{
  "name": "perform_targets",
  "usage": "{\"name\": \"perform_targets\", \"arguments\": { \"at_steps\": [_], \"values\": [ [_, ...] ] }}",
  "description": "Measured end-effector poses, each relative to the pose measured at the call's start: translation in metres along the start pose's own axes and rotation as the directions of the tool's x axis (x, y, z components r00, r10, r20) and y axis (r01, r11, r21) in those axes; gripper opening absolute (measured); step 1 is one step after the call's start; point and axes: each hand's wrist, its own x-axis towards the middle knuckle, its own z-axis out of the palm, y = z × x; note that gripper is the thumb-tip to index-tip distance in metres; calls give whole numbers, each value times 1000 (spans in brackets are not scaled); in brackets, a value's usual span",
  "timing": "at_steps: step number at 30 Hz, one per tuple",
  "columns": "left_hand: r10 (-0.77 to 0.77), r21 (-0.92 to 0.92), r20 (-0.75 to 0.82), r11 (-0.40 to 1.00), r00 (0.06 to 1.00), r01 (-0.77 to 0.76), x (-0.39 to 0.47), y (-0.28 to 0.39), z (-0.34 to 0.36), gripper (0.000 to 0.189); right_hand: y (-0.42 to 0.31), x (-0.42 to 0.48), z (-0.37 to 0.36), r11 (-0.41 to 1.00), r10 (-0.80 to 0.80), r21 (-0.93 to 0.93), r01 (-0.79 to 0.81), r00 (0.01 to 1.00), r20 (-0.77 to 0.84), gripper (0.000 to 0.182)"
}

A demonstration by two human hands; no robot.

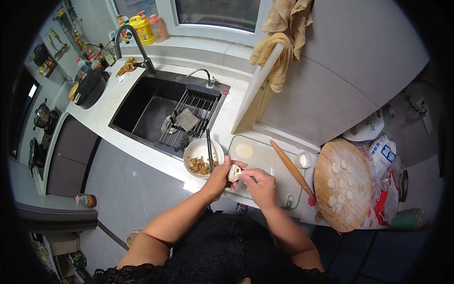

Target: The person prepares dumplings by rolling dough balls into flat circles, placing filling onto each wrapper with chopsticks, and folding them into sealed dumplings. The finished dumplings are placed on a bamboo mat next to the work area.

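Observation:
A pleated bun of white dough (234, 173) rests in my left hand (220, 176), a bit of brown filling showing at its top. My right hand (260, 184) pinches the dough's edge from the right. Just left of the hands, a white bowl (191, 151) holds crumbly brown filling (200, 165), and dark chopsticks (209, 147) lean in it. Beneath and beyond my hands lies a green-edged cutting board (264, 149) with one flat round dough wrapper (244, 151). A wooden rolling pin (289, 165) lies slantwise across the board's right side.
A small white container of white powder (304, 160) stands right of the rolling pin. Farther right, a round slatted tray (354, 209) carries several dough pieces (341, 183). A black sink (142, 99) with a drying rack (177, 113) is at the left. A partition edge (255, 96) rises behind the board.

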Motion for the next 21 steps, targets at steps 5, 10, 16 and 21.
{"name": "perform_targets", "arguments": {
  "at_steps": [5, 10, 16, 21],
  "values": [
    [-11, 173, -39, 985, 999, 17, 0, -3, -1, 77, -27, 2, 0, 969, -130, -207, 136, 991, 44, 16],
    [-98, 215, -24, 971, 995, 101, 0, 3, -1, 79, -10, 4, -7, 779, -521, -325, 537, 842, 142, 18],
    [-226, 207, 26, 954, 974, 216, 2, 4, -11, 83, -29, 2, -11, 854, -425, -232, 466, 882, 204, 19],
    [-267, 290, 82, 928, 960, 234, 5, 22, -7, 82, -27, 1, -15, 940, -208, -222, 260, 950, 232, 15]
  ]
}}
